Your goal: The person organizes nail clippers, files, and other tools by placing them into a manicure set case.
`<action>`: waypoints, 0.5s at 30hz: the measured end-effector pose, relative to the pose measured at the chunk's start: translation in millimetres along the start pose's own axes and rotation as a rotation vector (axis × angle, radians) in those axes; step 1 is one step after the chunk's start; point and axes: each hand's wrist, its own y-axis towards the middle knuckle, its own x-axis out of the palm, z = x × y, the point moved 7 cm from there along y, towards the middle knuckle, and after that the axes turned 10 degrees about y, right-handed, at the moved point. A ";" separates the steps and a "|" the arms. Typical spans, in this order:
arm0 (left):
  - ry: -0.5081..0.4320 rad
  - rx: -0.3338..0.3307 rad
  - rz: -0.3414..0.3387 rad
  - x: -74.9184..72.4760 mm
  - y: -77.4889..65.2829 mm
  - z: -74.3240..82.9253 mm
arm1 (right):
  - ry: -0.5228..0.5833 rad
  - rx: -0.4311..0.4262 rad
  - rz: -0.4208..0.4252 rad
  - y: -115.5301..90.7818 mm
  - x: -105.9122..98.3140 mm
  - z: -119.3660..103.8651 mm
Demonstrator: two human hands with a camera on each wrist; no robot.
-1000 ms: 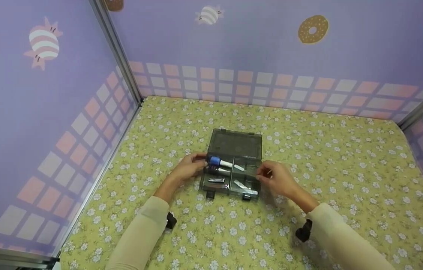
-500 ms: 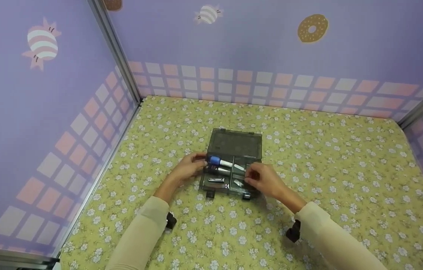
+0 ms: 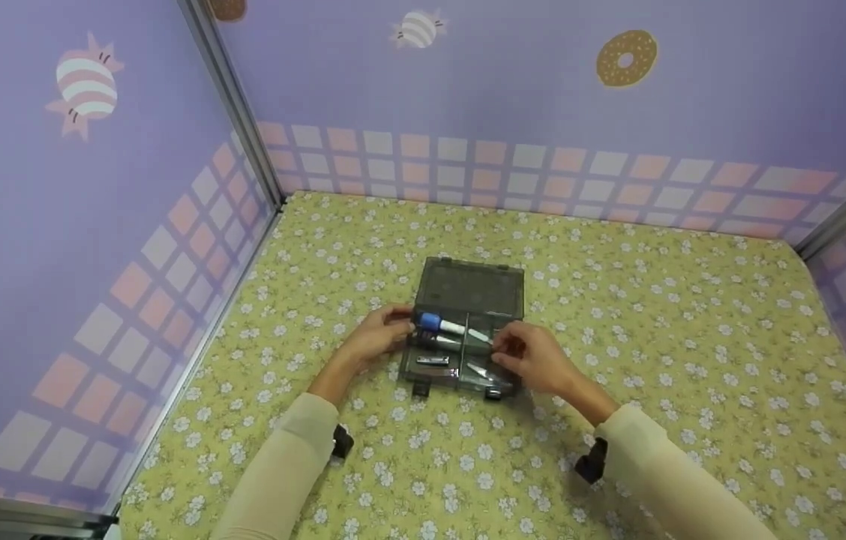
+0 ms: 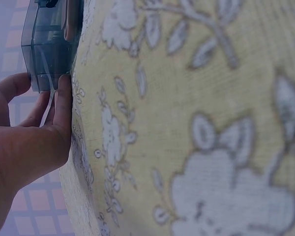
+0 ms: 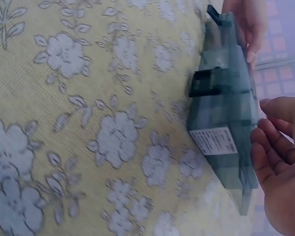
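A translucent dark grey plastic case (image 3: pixel 459 384) lies on the cloth, its lid (image 3: pixel 472 289) folded back. My left hand (image 3: pixel 378 334) grips the case's left end, thumb at the upper edge; in the left wrist view, the fingers (image 4: pixel 63 101) touch its lower side. Inside the left half lie a blue-capped tool (image 3: pixel 430 322), a dark-handled one (image 3: pixel 434 341), and nail clippers (image 3: pixel 433 361). My right hand (image 3: pixel 535 358) is over the right half, thumb and fingertips brought close together. I cannot tell whether something thin is between them. Below its fingertips lies a pale slim strip (image 3: pixel 477 370).
Yellow flowered cloth (image 3: pixel 408 465) covers the table. Purple walls with printed sweets and tiles (image 3: pixel 543 82) stand at the back and sides. Two black latches hang at the case's front, one a latch (image 3: pixel 421 388) on the left. A white label (image 5: pixel 214 141) is on the case's right end.
My right hand has moved left from the case's right edge to over its right compartments, then shifted very slightly right. My left hand and the case stay in place.
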 end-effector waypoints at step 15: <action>0.316 0.132 0.235 -10.7 -19.9 24.9 | -0.046 -0.027 -0.009 -25.1 -50.8 -25.9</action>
